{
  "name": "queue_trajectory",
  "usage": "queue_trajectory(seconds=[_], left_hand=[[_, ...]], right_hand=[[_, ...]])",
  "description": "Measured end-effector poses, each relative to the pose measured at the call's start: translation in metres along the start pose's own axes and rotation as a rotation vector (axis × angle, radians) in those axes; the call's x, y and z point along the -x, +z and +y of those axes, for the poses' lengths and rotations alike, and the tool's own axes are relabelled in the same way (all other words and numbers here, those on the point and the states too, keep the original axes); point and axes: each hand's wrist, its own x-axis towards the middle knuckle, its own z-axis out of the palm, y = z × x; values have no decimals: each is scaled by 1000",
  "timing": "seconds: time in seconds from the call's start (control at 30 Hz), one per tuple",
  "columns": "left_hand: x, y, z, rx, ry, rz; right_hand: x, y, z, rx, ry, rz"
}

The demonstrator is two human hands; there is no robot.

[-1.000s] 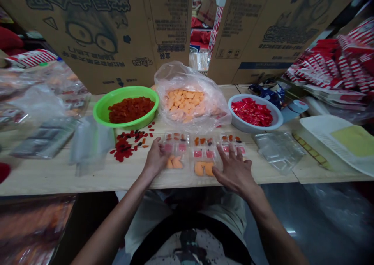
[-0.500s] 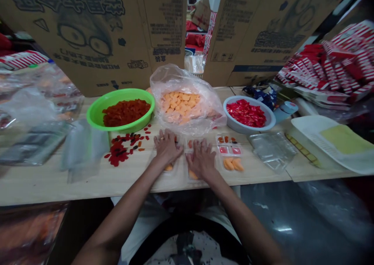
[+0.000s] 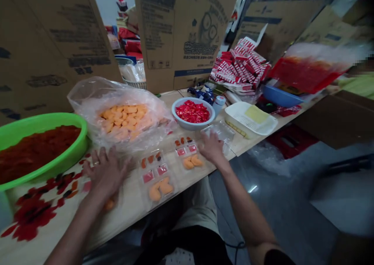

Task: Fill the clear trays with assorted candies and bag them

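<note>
My left hand (image 3: 106, 175) lies with spread fingers over a clear plastic tray that it mostly covers; a bit of orange food shows under the palm. At the front right, my right hand (image 3: 212, 147) reaches with fingers extended to the near side of some empty clear plastic trays (image 3: 228, 137); whether it touches them I cannot tell. Between the hands sit two filled trays, a nearer one (image 3: 147, 187) and a farther one (image 3: 184, 155). Each has small dark and orange pieces on top, two red packets in the middle and orange pieces below.
A green basin (image 3: 78, 130) of red-brown pieces stands left, with loose red pieces (image 3: 35, 214) before it. Behind are a plastic bag (image 3: 84, 97) of orange pieces and a pale blue bowl (image 3: 187, 125) of red packets. A white basket (image 3: 270, 125) stands right; cardboard boxes (image 3: 187, 62) line the back.
The view has turned right. My right hand has left the middle tray, uncovering it, and moved right to the empty clear trays. My left hand stays over its tray.
</note>
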Motion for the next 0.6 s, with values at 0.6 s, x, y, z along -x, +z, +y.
queue_trajectory(seconds=[0.6], left_hand=[[47,23,54,210,633,-166]], right_hand=[[-24,25,72,182,-78,-164]])
